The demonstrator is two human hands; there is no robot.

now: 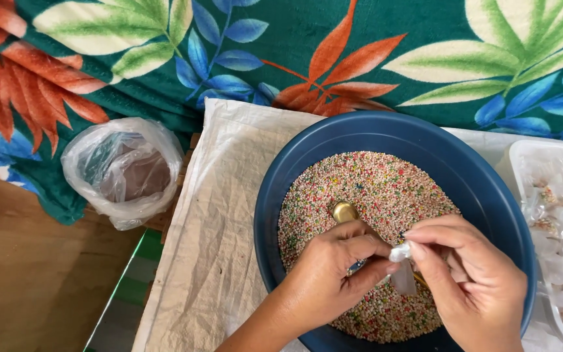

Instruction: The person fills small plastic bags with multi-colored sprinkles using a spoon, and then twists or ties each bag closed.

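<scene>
Over the blue bowl (307,150) of coloured sprinkles (373,189), left hand (333,274) and right hand (467,280) both pinch a small clear packet (402,264); gold spoon (345,212) at eleven o'clock; plastic-lined cup (125,171) at nine; filled packets (558,228) at three

1. Your small clear plastic packet (403,266) is pinched at its twisted white top, hanging upright over the bowl's 5 o'clock area.
2. Your gold spoon (345,212) lies in the multicoloured sprinkles (373,189), its bowl towards 10 o'clock.
3. The dark blue bowl (307,150) holding them sits upright.
</scene>
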